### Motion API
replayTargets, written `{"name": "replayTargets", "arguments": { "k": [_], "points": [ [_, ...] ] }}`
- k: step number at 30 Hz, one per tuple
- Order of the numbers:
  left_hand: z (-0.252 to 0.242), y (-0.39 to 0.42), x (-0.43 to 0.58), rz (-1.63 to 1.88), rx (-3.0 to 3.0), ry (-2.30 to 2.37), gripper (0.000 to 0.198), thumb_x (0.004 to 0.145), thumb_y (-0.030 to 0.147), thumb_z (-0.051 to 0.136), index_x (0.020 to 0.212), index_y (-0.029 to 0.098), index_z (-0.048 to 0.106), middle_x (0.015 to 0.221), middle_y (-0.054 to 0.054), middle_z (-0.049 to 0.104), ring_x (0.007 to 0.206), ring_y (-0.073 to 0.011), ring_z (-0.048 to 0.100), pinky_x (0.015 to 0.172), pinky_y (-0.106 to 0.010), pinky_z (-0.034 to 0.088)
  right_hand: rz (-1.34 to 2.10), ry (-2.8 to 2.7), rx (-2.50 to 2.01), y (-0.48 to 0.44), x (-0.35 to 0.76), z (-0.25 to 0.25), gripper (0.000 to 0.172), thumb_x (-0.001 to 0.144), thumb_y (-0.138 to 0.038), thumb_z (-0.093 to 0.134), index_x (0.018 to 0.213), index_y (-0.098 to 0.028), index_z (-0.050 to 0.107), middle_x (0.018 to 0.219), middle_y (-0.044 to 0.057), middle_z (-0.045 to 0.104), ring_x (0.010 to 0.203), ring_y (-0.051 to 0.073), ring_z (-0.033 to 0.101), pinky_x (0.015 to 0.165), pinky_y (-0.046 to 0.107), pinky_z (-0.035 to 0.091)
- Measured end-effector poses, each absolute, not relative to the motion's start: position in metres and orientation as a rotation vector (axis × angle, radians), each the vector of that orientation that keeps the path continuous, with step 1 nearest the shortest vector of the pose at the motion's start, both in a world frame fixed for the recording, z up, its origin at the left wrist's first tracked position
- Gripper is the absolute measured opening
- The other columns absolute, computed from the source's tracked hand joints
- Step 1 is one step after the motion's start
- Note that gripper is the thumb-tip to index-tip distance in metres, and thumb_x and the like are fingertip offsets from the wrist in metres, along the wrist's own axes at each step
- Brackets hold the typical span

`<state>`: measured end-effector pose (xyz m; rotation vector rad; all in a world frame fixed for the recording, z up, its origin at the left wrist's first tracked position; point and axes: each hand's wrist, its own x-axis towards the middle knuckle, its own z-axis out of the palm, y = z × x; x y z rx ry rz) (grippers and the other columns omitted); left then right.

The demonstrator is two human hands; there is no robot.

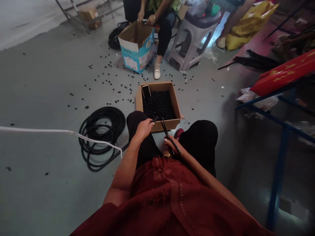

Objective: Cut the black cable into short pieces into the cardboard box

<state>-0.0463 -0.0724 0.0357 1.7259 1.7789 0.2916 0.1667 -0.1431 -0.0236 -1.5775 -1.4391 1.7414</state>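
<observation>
Between my knees and the far person's feet stands an open cardboard box (177, 101), filled with many small black pieces (159, 103). A phone (146, 91) leans in its far left corner. My left hand (144, 128) is closed round the end of a black rubber tube (154, 120), held at the box's near edge. The tube runs back under my left forearm to a coil (108, 119) on the floor at the left. In my right hand (169, 141) is a pair of scissors (166, 129), blades pointing at the box, slightly apart and just right of the tube's end.
Ahead, another person's hands (147, 19) are over a blue and white carton (137, 54). A grey plastic stool (189, 39) stands to its right. A blue metal frame (278, 177) rises at my right. Black bits lie scattered on the floor. A white cord (61, 131) crosses at left.
</observation>
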Motion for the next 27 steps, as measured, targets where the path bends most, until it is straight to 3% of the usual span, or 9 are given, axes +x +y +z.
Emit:
{"name": "replayTargets", "arguments": {
  "k": [7, 17, 27],
  "points": [
    [0.034, -0.076, -0.046, 0.237, 2.132, 1.889, 0.034, 0.097, 0.035, 0.037, 0.123, 0.027, 0.058, 0.105, -0.005, 0.067, 0.099, -0.0184, 0.062, 0.077, -0.026, 0.043, 1.759, -1.410, -1.585, -0.142, 0.164, -0.019, 0.043, 0.083, -0.051, 0.054, 0.112, -0.020, 0.050, 0.081, 0.002, 0.061, 0.064, 0.013, 0.057, 0.055, 0.025, 0.048],
    [0.021, -0.082, -0.039, 0.152, 2.348, 1.851, 0.039, 0.099, 0.034, 0.028, 0.127, 0.021, 0.053, 0.099, -0.009, 0.064, 0.094, -0.0203, 0.059, 0.076, -0.030, 0.039, 1.763, -1.444, -1.542, -0.139, 0.165, -0.023, 0.044, 0.086, -0.051, 0.050, 0.115, -0.018, 0.049, 0.083, 0.004, 0.061, 0.065, 0.014, 0.057, 0.058, 0.026, 0.049],
    [0.015, -0.087, -0.037, 0.113, 2.487, 1.766, 0.039, 0.098, 0.031, 0.031, 0.127, 0.018, 0.053, 0.100, -0.010, 0.064, 0.092, -0.0218, 0.058, 0.074, -0.033, 0.040, 1.764, -1.490, -1.553, -0.131, 0.162, -0.021, 0.043, 0.088, -0.051, 0.049, 0.114, -0.017, 0.049, 0.084, 0.004, 0.060, 0.065, 0.012, 0.056, 0.055, 0.022, 0.047]
  ]
}}
